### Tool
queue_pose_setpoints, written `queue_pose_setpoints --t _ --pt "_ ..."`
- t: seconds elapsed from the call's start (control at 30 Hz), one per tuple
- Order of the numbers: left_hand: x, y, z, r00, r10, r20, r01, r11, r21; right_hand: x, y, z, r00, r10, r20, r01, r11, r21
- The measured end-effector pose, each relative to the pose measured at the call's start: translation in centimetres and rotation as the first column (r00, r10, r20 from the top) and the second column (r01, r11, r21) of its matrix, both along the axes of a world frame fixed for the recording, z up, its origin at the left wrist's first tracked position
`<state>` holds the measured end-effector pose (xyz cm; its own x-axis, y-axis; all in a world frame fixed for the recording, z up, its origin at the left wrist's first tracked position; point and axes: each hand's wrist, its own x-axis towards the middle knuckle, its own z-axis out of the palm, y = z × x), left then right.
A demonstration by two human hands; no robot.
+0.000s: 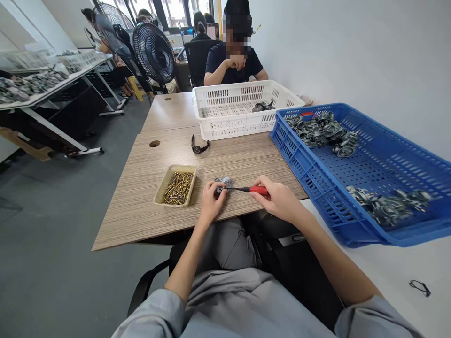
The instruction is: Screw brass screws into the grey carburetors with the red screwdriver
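My left hand (210, 201) is closed on a small grey metal carburetor (226, 180) near the table's front edge, partly hiding it. In my right hand (283, 202) is a screwdriver (259, 190) with a red handle and a dark shaft. Its shaft points left, and the tip meets the carburetor beside my left fingers; the exact contact is too small to make out. Left of my left hand stands a cream plastic tray (192, 188) filled with small brass jets (179, 188).
A blue crate (306, 180) with grey carburetors (324, 129) stands at right. Behind the table's middle is a white basket (234, 130) holding a few dark parts. A black wristwatch (200, 149) lies before it. Another person (218, 63) sits opposite; fans (155, 52) stand back left.
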<state>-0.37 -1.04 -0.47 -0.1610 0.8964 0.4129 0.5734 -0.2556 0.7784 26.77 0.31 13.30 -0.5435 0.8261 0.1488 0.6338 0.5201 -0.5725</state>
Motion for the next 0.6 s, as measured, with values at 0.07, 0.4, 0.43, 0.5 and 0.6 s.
queue_pose_setpoints --t 0.07,0.4,0.43,0.5,0.6 --pt "0.0 0.0 -0.1 1.0 0.005 0.001 -0.005 1.0 0.006 0.0 0.1 0.0 1.0 -0.001 -0.009 0.001 1.0 -0.015" --pt "0.1 0.0 -0.2 1.0 0.014 0.009 -0.014 1.0 0.007 0.2 0.4 -0.7 0.998 0.018 -0.058 -0.021 0.998 -0.057" --pt "0.1 0.0 -0.2 1.0 0.015 0.009 -0.015 1.0 0.006 0.2 0.5 -0.7 0.997 0.019 -0.068 -0.023 0.998 -0.061" --pt "0.0 0.0 -0.2 1.0 0.02 0.008 -0.02 1.0 0.005 0.2 0.6 -0.9 0.996 0.02 -0.089 -0.026 0.997 -0.066" --pt "0.0 -0.1 -0.3 0.999 0.04 0.007 -0.04 0.999 0.006 0.2 0.9 -1.3 0.995 0.02 -0.102 -0.027 0.997 -0.072"
